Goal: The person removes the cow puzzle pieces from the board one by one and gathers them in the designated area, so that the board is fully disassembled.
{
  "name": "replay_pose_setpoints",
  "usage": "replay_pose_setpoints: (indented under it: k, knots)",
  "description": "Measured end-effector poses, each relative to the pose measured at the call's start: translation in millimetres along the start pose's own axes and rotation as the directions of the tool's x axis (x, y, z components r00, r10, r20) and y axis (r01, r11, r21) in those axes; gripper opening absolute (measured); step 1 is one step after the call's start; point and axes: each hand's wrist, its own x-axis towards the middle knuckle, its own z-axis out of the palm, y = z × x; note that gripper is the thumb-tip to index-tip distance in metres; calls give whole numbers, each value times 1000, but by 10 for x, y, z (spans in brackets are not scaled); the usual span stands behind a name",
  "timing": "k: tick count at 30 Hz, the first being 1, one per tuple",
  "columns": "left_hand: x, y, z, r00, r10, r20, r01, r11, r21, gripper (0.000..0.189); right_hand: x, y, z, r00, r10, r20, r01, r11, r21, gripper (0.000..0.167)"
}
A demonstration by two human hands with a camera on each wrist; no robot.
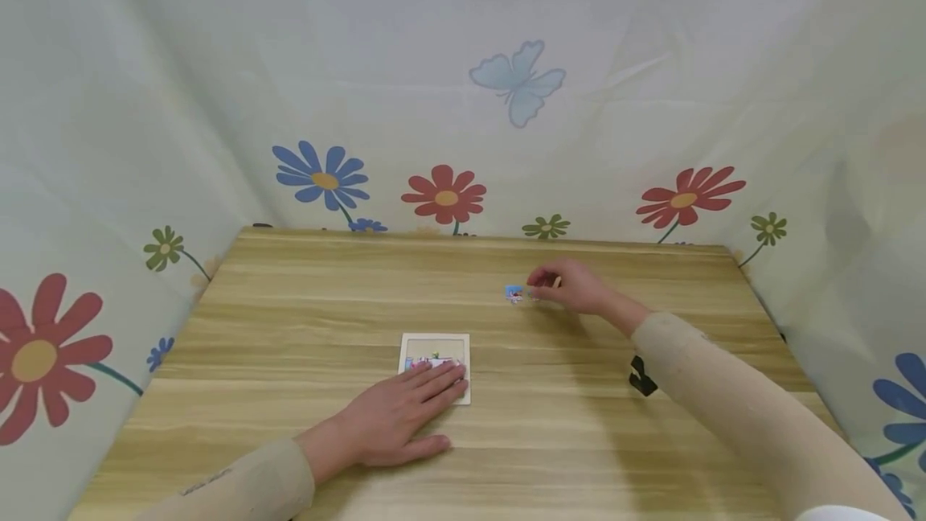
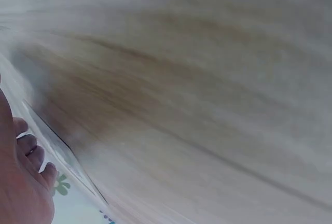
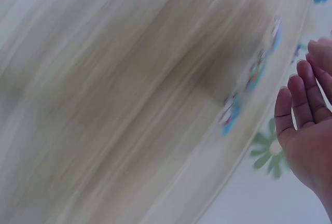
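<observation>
In the head view my left hand (image 1: 401, 416) lies flat, fingers straight, over the lower part of a small square puzzle board (image 1: 436, 338) with a pale frame. A printed picture shows inside the frame just above my fingers; the rest is covered. Farther back, my right hand (image 1: 571, 288) hovers by the loose puzzle pieces, one of them a blue jigsaw piece (image 1: 514, 293) left of my fingertips. Several colourful pieces, such as the nearest puzzle piece (image 3: 229, 115), lie in a row in the right wrist view. My right fingers are loosely bent, and I see nothing between them.
A small black object (image 1: 641, 377) lies on the wood-grain table (image 1: 304, 296) beside my right forearm. White fabric with printed flowers and a butterfly (image 1: 521, 83) hangs behind the table and along both sides.
</observation>
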Motion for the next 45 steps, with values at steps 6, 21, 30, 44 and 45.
replay_pose_setpoints:
  k: [6,21,30,44,45]
  knots:
    - [-82,80,-71,996,-80,32,82,995,-59,78,140,-304,141,997,-57,57,56,998,31,17]
    - [-181,374,-81,966,-254,43,258,951,-173,78,486,-798,671,966,-156,206,144,987,75,22]
    - [-221,383,-33,967,-256,-4,253,958,-136,78,610,-1027,938,937,-165,309,168,986,15,26]
    - [-257,365,13,971,-239,0,238,966,-102,78,673,-1220,1155,889,-204,410,241,970,-41,16]
    - [-260,362,16,971,-238,-1,237,967,-97,78,673,-1230,1160,886,-211,413,249,968,-38,15]
